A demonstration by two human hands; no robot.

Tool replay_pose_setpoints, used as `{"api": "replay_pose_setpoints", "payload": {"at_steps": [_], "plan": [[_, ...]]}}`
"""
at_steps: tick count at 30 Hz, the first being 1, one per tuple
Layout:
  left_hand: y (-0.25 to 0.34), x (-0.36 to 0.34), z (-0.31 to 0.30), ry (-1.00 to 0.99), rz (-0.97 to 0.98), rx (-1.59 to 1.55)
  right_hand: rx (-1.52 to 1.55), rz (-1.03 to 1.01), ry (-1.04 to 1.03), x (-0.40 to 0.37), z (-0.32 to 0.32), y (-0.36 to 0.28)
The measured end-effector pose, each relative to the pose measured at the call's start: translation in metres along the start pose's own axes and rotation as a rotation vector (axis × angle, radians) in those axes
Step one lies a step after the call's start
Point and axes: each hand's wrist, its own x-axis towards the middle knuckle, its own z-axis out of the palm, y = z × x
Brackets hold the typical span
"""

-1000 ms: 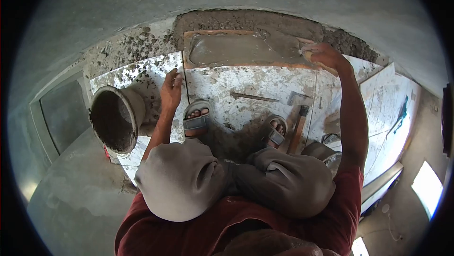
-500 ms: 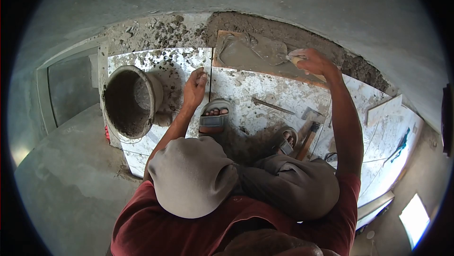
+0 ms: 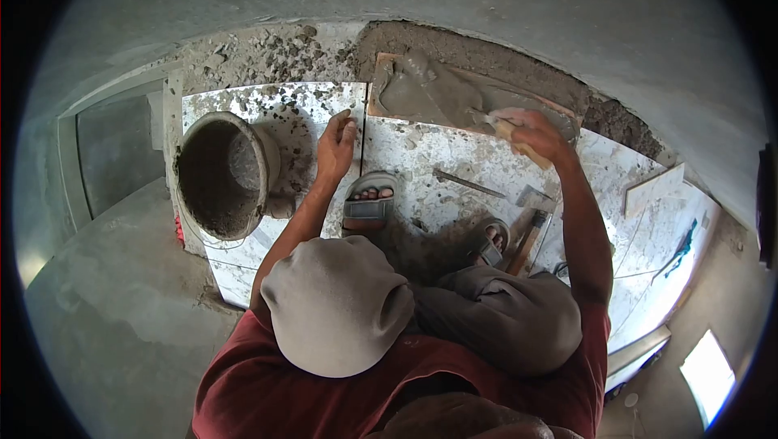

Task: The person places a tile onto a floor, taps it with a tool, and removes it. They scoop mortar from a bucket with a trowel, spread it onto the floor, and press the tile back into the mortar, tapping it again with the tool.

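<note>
My right hand (image 3: 531, 131) is closed around the pale yellowish handle of a trowel (image 3: 531, 151). Its blade end meets the wet grey cement (image 3: 429, 94) spread over a tile (image 3: 397, 117) with reddish-brown edges. That tile lies along the wall, beside a strip of rough mortar (image 3: 486, 66). My left hand (image 3: 335, 147) hovers over the dirty white floor tiles near a joint, with nothing visible in it and its thumb apart from loosely bent fingers. A mortar-caked bucket (image 3: 267, 159) stands to its left.
A hammer (image 3: 527, 240) with a wooden handle lies by my right foot. A thin flat strip (image 3: 468, 183) rests on the splattered floor between my feet. Crumbled mortar (image 3: 275, 54) lies along the wall at the left. A loose tile piece (image 3: 655, 190) is at the right.
My right hand has come slightly down and toward me with the trowel. The cement on the tile has been pushed into a different shape. My left hand has barely shifted.
</note>
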Motion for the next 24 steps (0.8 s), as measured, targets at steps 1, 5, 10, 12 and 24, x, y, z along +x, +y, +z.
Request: {"api": "replay_pose_setpoints", "payload": {"at_steps": [1,5,10,12,24], "plan": [[0.0,0.002,0.001,0.005,0.013,-0.002,0.058,-0.018,0.053,-0.014,0.002,0.0],[-0.001,0.01,0.007,-0.013,0.023,-0.038,0.184,-0.071,0.207,-0.091,0.015,0.008],[-0.031,0.025,0.006,0.011,0.254,0.153,0.347,0.1,0.559,-0.222,0.056,0.032],[-0.039,0.029,0.004,-0.051,0.137,0.018,0.396,0.112,0.775,-0.282,0.088,0.038],[-0.004,0.027,0.016,-0.087,-0.118,-0.067,0.189,0.804,1.466,-0.444,0.284,0.098]]}}
